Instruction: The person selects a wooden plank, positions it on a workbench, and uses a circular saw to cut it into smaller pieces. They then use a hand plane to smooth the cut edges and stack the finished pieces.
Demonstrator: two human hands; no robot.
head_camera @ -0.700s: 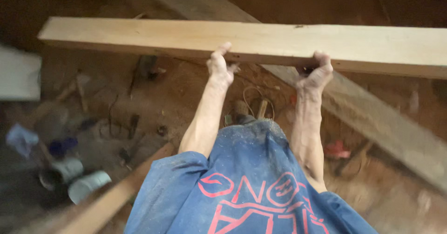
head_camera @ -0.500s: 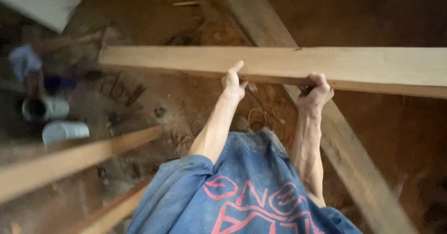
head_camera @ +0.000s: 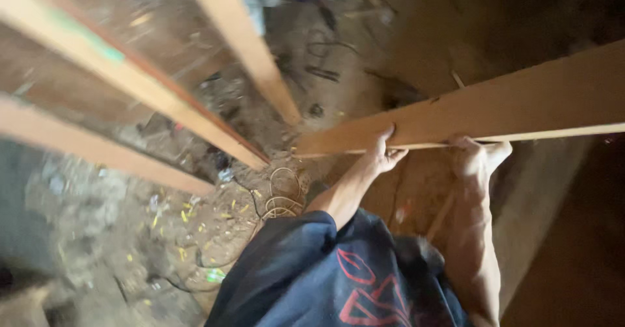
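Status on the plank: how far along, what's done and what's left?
Done: the plank is off the floor, lifted at chest height. In hand: left hand and right hand both grip its lower edge. Left: it rests on nothing visible, apart from the three beams, so it is not yet set down.

Plank (head_camera: 495,109) is showing pale, matt, sawn wood. Beams (head_camera: 247,47) are looking like similar bare timber. Floor (head_camera: 124,236) is appearing rough, dusty.

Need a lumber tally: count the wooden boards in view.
4. One board held by both hands; three slanting boards at upper left. More may lie outside the frame.
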